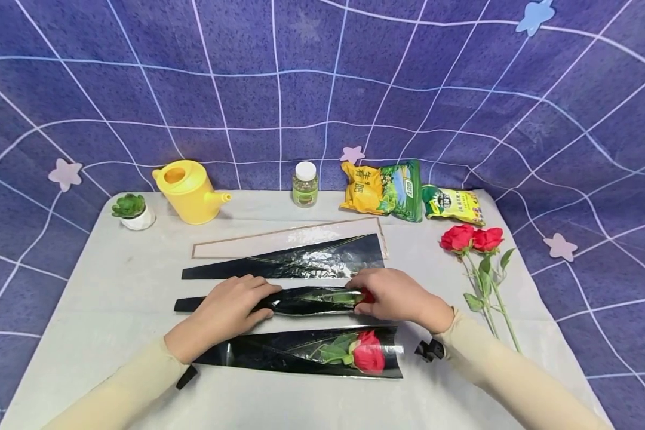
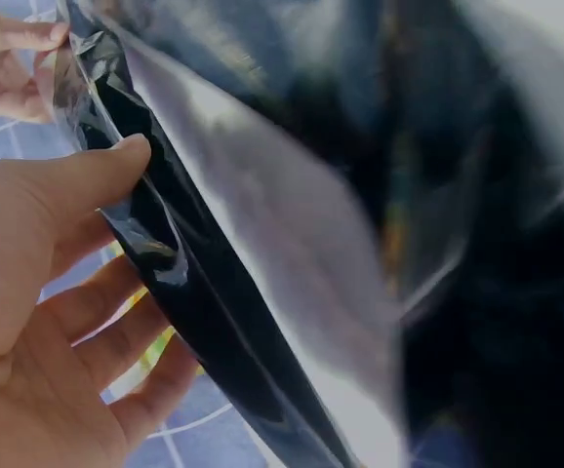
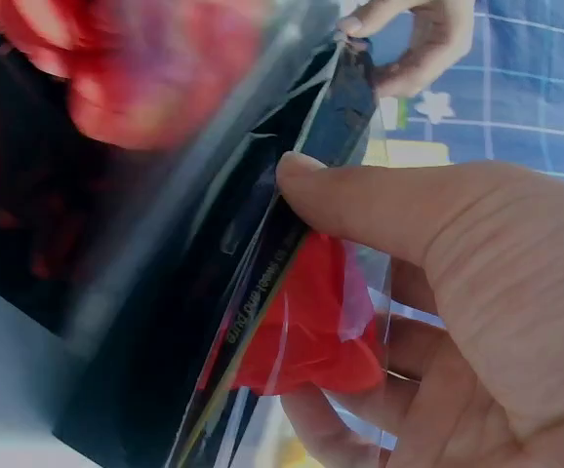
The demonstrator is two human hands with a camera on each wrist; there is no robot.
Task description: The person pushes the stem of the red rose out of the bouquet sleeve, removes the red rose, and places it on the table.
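Note:
Between both hands lies a black and clear flower sleeve point(image 1: 292, 303) with a rose inside, its red bloom point(image 3: 311, 322) at the wide right end. My left hand point(image 1: 228, 304) grips the narrower part, thumb on the near face and fingers behind it in the left wrist view. At the bloom end, my right hand point(image 1: 395, 295) pinches the sleeve with the thumb over its edge and fingers behind the flower. Nearer the body lies another sleeve point(image 1: 258, 349) holding a red rose point(image 1: 368, 352). Beyond the hands is a flat black sleeve point(image 1: 290, 260), with no flower showing in it.
A clear sleeve with a tan border point(image 1: 287, 237) lies farther back. At right are two loose red roses point(image 1: 484, 275). Along the back stand a potted succulent point(image 1: 134, 212), a yellow watering can point(image 1: 190, 191), a white-capped jar point(image 1: 304, 185) and several colourful packets point(image 1: 381, 190).

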